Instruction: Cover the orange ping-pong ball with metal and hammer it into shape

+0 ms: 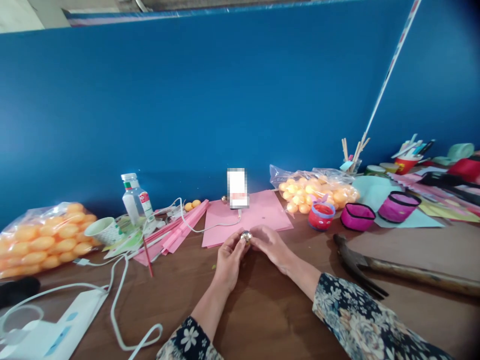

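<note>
My left hand (228, 260) and my right hand (270, 246) meet over the brown table (262, 310), just in front of a pink paper sheet (262, 212). Between the fingertips of both hands sits a small shiny metallic ball (246, 236), pinched from each side. A phone (237, 188) stands upright behind the pink sheet, with a white cable (195, 227) running from it to the left.
Bags of orange balls lie at the left (41, 237) and back right (318, 189). A hammer (378, 270) rests on the right. A red cup (321, 216), two magenta cups (357, 216), a water bottle (134, 200), a paper cup (103, 231) and a white power bank (56, 335) surround the hands.
</note>
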A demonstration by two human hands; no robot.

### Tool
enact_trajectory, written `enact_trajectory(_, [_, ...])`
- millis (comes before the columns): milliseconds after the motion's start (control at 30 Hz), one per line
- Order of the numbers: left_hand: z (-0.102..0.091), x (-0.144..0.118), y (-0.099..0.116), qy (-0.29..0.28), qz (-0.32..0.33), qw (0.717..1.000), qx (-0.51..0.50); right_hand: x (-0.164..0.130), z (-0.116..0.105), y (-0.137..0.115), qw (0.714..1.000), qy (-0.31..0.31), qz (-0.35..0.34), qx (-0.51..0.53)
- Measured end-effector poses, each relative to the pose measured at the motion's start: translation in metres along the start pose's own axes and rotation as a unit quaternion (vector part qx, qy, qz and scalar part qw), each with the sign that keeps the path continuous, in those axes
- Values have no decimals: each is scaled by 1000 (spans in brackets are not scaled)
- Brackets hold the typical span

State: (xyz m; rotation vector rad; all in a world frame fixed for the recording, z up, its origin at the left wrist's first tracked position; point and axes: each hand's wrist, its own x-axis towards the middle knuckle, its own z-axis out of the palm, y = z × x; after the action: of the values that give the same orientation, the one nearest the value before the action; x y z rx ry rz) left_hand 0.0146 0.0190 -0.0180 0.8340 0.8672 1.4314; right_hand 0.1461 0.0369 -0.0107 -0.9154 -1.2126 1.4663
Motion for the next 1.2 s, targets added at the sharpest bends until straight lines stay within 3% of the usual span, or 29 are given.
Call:
enact_trajectory(167, [0, -1, 0, 21, -20, 1000, 0, 2, -1, 5, 1000, -3, -14, -22])
enact_trajectory(300, [-1, -1, 0, 10, -25, 1000, -3, 3, -2, 6, 999, 5, -25, -33])
enact_trajectory(500, [0, -2, 2, -4, -34, 999, -15, -2, -2, 0, 999, -32, -23, 1])
enact_trajectory(767, [-2, 2, 2, -15, -34, 999, 18, 5, -1, 11, 988, 27, -87, -124])
enact_trajectory(933, [1, 0, 7, -33, -42, 999, -1, -27, 8, -12, 949, 80, -179, -246])
enact_trajectory(1033, [-1, 0, 7, -5, -40, 999, -17, -70, 5, -37, 929, 49, -205, -304])
enact_trajectory(1100, [-3, 0, 7, 26, -35, 999, -31, -98, -10, -54, 902, 45, -237, -357])
enact_trajectory(1200, [-2, -1, 9, 40, -45, 997, -42, -127, -57, -72, 838, 91, -250, -476])
